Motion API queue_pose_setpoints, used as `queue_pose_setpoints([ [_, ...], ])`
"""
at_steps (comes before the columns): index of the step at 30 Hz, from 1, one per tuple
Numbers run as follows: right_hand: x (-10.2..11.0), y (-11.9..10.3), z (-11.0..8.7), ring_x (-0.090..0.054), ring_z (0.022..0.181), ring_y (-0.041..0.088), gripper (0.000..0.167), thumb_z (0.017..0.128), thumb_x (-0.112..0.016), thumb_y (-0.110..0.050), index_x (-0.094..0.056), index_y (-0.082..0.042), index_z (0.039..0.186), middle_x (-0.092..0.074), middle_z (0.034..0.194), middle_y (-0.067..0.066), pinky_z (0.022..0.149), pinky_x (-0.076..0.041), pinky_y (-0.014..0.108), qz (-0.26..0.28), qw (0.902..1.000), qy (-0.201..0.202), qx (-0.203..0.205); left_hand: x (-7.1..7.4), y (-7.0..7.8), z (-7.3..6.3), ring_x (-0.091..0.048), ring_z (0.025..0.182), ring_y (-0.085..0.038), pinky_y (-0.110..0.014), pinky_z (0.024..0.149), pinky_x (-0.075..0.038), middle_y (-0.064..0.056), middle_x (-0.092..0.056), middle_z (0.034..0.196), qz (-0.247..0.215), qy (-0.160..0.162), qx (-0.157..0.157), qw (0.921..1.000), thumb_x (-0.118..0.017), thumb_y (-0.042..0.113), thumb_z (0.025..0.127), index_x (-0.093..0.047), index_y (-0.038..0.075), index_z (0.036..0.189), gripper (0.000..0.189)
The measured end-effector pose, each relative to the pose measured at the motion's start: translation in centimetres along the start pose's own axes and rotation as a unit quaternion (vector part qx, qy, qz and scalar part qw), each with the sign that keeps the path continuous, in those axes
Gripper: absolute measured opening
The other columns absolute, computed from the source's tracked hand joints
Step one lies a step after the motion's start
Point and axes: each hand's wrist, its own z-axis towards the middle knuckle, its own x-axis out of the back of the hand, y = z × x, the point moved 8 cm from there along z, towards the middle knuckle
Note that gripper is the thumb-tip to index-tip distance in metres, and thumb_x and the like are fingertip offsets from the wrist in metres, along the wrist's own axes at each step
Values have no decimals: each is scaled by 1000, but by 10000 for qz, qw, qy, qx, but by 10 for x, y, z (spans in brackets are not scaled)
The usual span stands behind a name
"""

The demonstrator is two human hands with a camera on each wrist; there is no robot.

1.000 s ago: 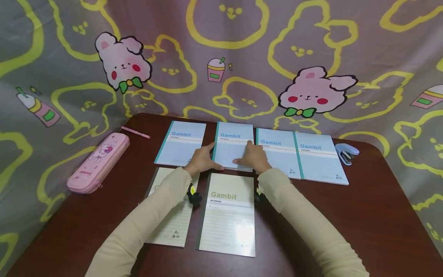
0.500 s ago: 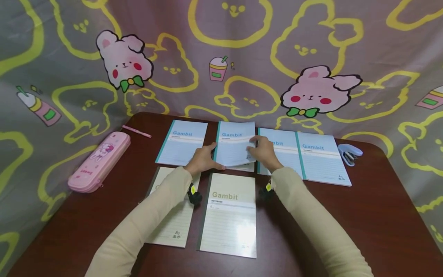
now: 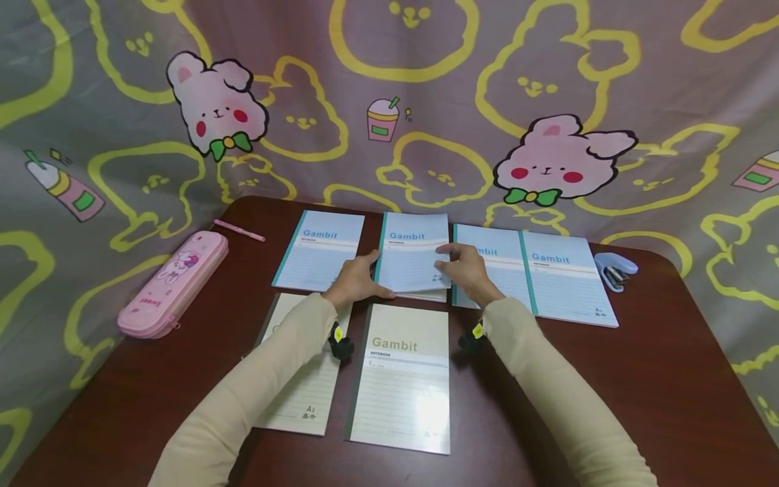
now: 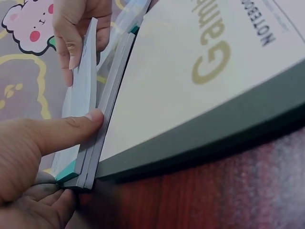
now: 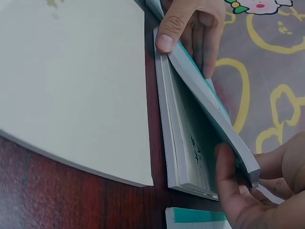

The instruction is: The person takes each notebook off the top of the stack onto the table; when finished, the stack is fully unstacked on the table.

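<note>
- Table [image 3: 657, 379]: dark reddish wood grain, smooth, with a soft sheen.
- Blue notebooks [image 3: 414, 253], far row: smooth paper covers over pale paper pages.
- Cream notebook [image 3: 402, 392], near right: smooth, glossy cover, catching a bright glare.
- Backdrop [image 3: 426, 101], far side: printed cloth, lightly creased.
- Pencil case [image 3: 173, 284], left: smooth, plastic-looking, faintly shiny.
- Stapler [image 3: 627, 264], far right: plastic-looking shell, metal-looking inner parts.
- Sleeves [image 3: 243, 406]: soft matt cloth.
</note>
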Motion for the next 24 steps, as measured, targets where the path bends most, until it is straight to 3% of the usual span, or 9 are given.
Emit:
queue_pose_setpoints([
  [8, -1, 0, -4, -42, 76, 20, 30, 94, -62, -12, -65, -13, 124, -50, 115, 12, 59, -38, 29, 358, 9992, 192, -15, 1, -3, -1, -46, 135, -29, -40, 101, -49, -15, -39, 152, -455, -68, 117, 9989, -90, 26, 68, -21, 9, 154, 112],
  [12, 3, 1, -7, -42, 76, 20, 30, 94, -62, -13, -65, -15, 125, -51, 120, 13, 60, -38, 29, 478, 9983, 339, -55, 1, -1, -1, -45, 136, -29, -39, 101, -49, -16, -38, 153, -585, -128, 29, 9982, -89, 20, 69, -22, 7, 154, 109],
  [19, 10, 5, -11, -41, 94, 21, 31, 94, -62, -10, -65, -13, 125, -48, 122, 12, 74, -39, 30, 1044, 9927, 494, -334, 1, 0, 0, -47, 134, -29, -39, 100, -49, -15, -45, 149, -615, -143, 78, 9980, -88, 14, 69, -21, 7, 154, 109],
  [24, 14, 5, -17, -42, 89, 19, 30, 93, -64, -10, -66, -13, 123, -49, 121, 11, 69, -40, 28, 1129, 9904, 693, -392, 1, 0, 0, -47, 135, -29, -38, 101, -48, -16, -45, 148, -704, -119, 3, 9974, -89, 11, 68, -21, 6, 154, 110],
])
